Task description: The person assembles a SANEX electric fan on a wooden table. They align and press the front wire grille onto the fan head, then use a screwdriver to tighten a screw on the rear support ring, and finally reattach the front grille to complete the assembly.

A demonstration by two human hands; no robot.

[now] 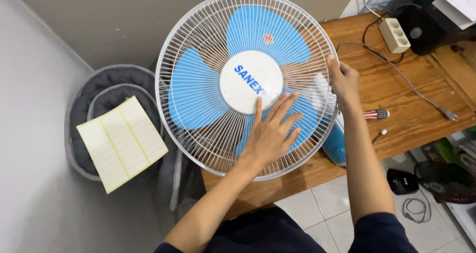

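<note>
An electric fan [248, 84] lies tilted over the near left corner of the wooden bench [411, 119], its white wire grille facing up, with blue blades and a white hub cap beneath the wires. The grille's left half overhangs the bench edge, above the floor. The left hand [270, 134] lies flat on the near right part of the grille, fingers spread apart, fingertips reaching the hub cap. The right hand [343, 82] is closed around the grille's right rim, thumb on the front. The fan's blue and white base [336, 144] shows under the rim, just beside the bench's near edge.

To the right of the fan, a screwdriver [376, 114] with a striped handle lies on the bench, near the right forearm. Farther right, a grey cable with a plug [448, 115] runs across the bench; a white power strip [394, 35] sits at the far side. Open wood lies between these. Left of the fan, a grey padded pet bed [94, 94] on the floor holds a yellow-bordered label sheet [121, 141], close to the grille's left edge.
</note>
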